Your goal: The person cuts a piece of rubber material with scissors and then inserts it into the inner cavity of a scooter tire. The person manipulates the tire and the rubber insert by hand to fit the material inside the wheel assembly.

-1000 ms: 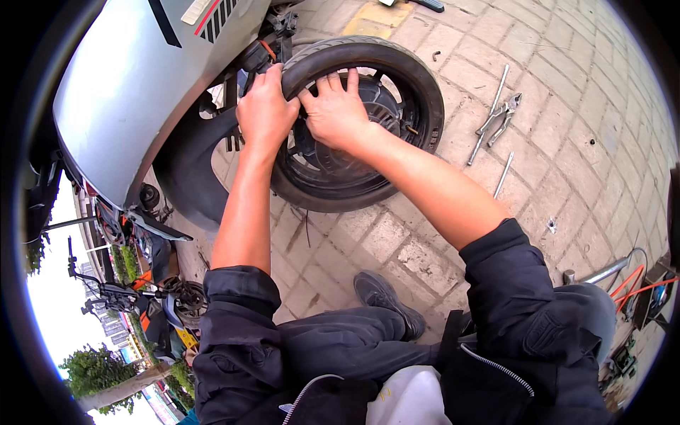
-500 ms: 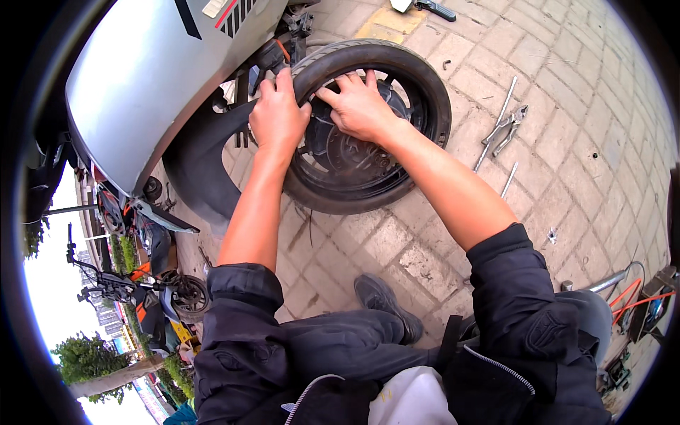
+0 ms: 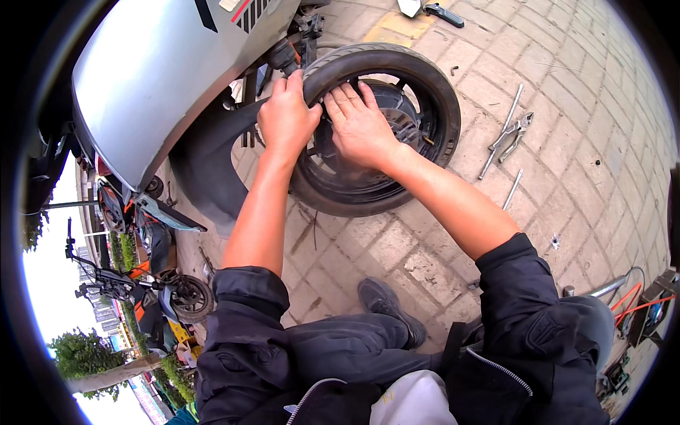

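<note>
A motor scooter wheel with a black tyre (image 3: 448, 99) lies tilted near the ground in front of me, beside the vehicle's tail. Its dark hub and rim (image 3: 411, 117) face up toward me. My left hand (image 3: 289, 119) is closed round the tyre's left side, fingers over the outer tread and thumb toward the inner edge. Against the inner edge of the same tyre, my right hand (image 3: 360, 127) lies with its fingers stretched out, pressing flat and covering part of the hub. The tips of the right fingers are partly hidden at the rim.
A silver body panel (image 3: 156, 78) and a black mudguard (image 3: 209, 159) stand at the left. On the paving to the right lie pliers (image 3: 518, 133), a long metal bar (image 3: 501, 131) and a short rod (image 3: 513, 188). A motorbike (image 3: 159, 297) is parked at far left.
The fingers of my right hand have straightened from a curled hold to lying flat on the tyre's inner edge. My left hand keeps its grip. The view has shifted slightly.
</note>
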`<action>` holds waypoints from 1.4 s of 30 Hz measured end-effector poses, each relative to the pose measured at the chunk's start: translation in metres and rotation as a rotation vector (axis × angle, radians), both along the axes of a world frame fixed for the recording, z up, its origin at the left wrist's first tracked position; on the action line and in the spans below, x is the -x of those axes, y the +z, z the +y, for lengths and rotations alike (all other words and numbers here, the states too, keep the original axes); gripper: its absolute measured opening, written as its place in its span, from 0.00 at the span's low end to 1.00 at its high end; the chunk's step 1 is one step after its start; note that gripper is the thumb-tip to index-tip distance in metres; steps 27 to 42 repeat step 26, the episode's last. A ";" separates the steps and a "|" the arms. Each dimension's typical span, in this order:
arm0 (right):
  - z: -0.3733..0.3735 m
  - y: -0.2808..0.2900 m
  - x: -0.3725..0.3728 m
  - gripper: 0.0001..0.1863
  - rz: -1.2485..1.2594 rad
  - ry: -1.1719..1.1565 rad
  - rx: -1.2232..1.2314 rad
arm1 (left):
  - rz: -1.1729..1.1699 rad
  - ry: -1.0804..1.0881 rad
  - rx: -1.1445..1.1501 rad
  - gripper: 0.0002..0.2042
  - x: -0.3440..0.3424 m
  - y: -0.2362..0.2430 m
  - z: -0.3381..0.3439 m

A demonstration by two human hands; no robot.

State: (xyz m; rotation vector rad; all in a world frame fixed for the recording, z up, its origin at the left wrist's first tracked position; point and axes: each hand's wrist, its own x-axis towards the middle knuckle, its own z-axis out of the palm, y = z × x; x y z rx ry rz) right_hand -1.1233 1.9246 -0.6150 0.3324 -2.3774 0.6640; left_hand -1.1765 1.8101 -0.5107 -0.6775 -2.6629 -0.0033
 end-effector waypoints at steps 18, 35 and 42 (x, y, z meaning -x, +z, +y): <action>-0.002 0.014 0.019 0.24 -0.117 -0.049 -0.035 | -0.012 0.032 -0.012 0.30 -0.002 0.000 0.007; 0.013 0.009 0.028 0.27 -0.145 0.106 0.011 | -0.047 0.180 0.012 0.35 -0.011 -0.009 0.006; 0.013 0.009 0.028 0.27 -0.145 0.106 0.011 | -0.047 0.180 0.012 0.35 -0.011 -0.009 0.006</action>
